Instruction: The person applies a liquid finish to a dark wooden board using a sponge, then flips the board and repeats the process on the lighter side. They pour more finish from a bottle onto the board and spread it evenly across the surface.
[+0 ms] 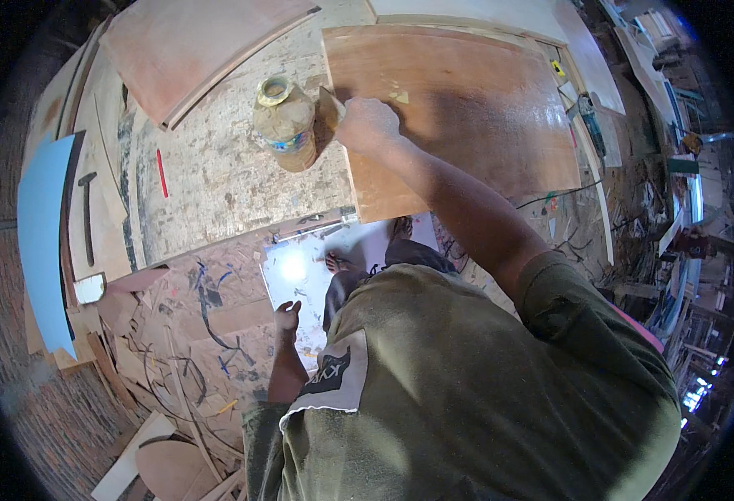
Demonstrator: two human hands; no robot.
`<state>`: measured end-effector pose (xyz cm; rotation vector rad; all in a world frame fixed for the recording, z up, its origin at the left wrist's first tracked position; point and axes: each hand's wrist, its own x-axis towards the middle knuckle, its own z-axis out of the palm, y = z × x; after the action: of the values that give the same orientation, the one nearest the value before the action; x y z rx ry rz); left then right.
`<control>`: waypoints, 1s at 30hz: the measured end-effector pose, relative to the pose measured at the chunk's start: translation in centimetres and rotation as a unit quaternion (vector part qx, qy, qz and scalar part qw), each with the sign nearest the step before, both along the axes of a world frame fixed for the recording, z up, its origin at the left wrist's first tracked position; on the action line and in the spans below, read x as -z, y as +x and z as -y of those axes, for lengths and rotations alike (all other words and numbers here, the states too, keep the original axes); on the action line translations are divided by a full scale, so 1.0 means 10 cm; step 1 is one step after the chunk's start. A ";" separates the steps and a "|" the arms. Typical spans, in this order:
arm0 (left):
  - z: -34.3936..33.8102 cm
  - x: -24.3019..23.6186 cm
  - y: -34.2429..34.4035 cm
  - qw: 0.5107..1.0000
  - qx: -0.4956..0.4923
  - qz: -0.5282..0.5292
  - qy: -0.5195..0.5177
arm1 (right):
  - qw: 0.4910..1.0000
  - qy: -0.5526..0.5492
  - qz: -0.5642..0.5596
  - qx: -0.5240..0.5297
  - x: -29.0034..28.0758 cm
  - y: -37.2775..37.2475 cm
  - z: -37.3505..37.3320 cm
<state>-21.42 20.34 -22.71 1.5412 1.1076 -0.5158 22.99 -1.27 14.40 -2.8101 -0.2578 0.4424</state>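
My right hand (369,125) is closed around a flat scraper (329,113) whose thin, wide blade points left, beyond the left edge of a reddish-brown wooden board (467,108). The board's surface has a wet-looking sheen, with a small pale patch close to my knuckles. Just left of the blade, a dirty, glue-smeared plastic jar (283,125) stands upright with its round mouth uncovered. Down beside my body, over the floor, hangs my left hand (287,316); its fingers are loosely bent, the thumb stands apart, and nothing shows in it.
The stained workbench (216,184) carries a red pencil-like stick (162,173), a hammer (88,217) and another board (200,50). A light-blue sheet (45,242) leans at the left. A power tool (590,125) with a cord lies right of the brown board. Wood offcuts (146,451) litter the floor.
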 end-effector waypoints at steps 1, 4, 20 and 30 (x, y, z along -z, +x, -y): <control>-0.04 0.11 -0.05 1.000 0.012 0.014 0.019 | 0.999 0.033 -0.003 0.011 0.03 0.01 0.05; -0.09 -0.08 0.21 0.992 0.071 0.059 0.084 | 0.975 0.200 -0.027 0.092 0.46 0.08 0.45; 0.43 -3.17 3.27 0.781 0.114 0.515 0.333 | 0.830 0.508 -0.051 0.225 -0.69 -0.41 1.71; 0.64 -3.40 3.79 0.794 0.093 0.596 0.074 | 0.879 0.450 0.153 -0.040 -1.23 -0.42 1.06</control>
<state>16.47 13.92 11.25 1.6640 -0.0071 0.4514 18.84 -11.82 26.66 -1.9269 -0.4950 -0.1154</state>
